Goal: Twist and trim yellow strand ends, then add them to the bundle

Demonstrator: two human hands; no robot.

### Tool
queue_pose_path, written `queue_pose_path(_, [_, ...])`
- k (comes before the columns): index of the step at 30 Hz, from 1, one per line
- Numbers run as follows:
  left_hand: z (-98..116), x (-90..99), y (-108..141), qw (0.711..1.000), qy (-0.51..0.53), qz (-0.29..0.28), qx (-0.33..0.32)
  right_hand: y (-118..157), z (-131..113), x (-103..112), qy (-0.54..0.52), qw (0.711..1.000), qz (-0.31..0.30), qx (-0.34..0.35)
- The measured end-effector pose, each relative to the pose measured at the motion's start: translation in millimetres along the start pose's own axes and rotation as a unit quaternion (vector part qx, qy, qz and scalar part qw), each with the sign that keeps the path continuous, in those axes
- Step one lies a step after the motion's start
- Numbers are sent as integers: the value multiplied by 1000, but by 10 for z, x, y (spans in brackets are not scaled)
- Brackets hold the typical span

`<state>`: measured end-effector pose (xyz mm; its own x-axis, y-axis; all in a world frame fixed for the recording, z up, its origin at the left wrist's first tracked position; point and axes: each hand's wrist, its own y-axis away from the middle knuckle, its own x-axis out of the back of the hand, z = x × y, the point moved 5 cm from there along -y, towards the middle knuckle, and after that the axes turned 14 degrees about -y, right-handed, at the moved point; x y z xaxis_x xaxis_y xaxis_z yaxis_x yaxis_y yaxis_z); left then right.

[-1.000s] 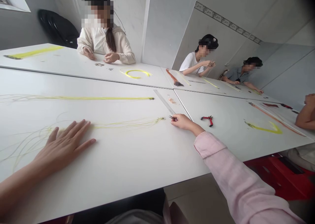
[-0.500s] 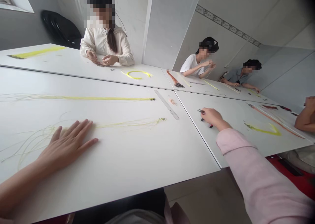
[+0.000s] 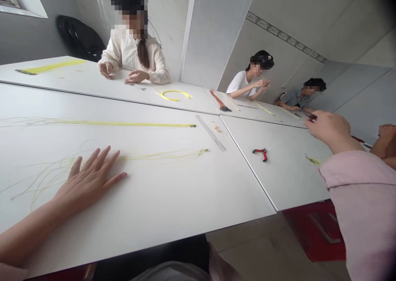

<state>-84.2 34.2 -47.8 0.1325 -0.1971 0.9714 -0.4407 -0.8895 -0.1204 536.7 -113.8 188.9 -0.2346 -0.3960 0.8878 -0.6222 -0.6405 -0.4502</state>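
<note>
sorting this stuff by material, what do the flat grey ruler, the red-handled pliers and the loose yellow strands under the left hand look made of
Flat grey ruler: clear plastic or thin metal; pale, smooth face leaves it open.
Red-handled pliers: probably metal head, dark; plastic-like red grips.
Loose yellow strands: perhaps nylon or similar thread; thin, pale, loosely curved.

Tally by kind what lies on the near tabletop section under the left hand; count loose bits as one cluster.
Yellow strand bundles: 2
Ruler: 1
Cluster of pinkish bits: 1
Total: 4
Single bits are too small to count.
</note>
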Motion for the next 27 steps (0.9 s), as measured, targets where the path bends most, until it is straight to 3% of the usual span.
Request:
queue_pose_path(3, [55, 164, 7, 997, 25, 67, 13, 316, -752, 143, -188, 976, -19, 111])
queue_pose_path(5, [154, 315, -42, 994, 85, 70, 17, 674, -1352, 90, -261, 949, -60, 168])
queue_pose_path(7, [311, 477, -132, 979, 200, 37, 26, 1109, -1972, -99, -420, 866, -166, 214])
queue_pose_path(10, [600, 736, -262, 916, 396, 41, 48, 1723, -2709, -507, -583, 719, -318, 206])
queue_pose_path(13, [874, 894, -316, 844, 525, 105, 10, 2095, -3058, -922, -673, 609, -406, 100])
queue_pose_path(15, [989, 848, -315, 808, 581, 96, 4, 2215, -3123, -1111, -710, 556, -431, 39])
queue_pose_path(17, [1050, 756, -298, 792, 606, 69, 4, 2280, -3123, -1223, -729, 518, -448, 3])
queue_pose_path(19, [1066, 675, -281, 793, 608, 40, 7, 2321, -3104, -1285, -730, 506, -460, -13])
queue_pose_path(21, [1058, 627, -278, 800, 600, 11, 13, 2358, -3087, -1320, -717, 519, -465, -15])
queue_pose_path(24, [1049, 600, -295, 809, 586, -43, 20, 2382, -3074, -1317, -697, 575, -429, 19])
queue_pose_path(27, [1029, 597, -316, 817, 571, -74, 32, 2378, -3060, -1251, -674, 647, -347, 82])
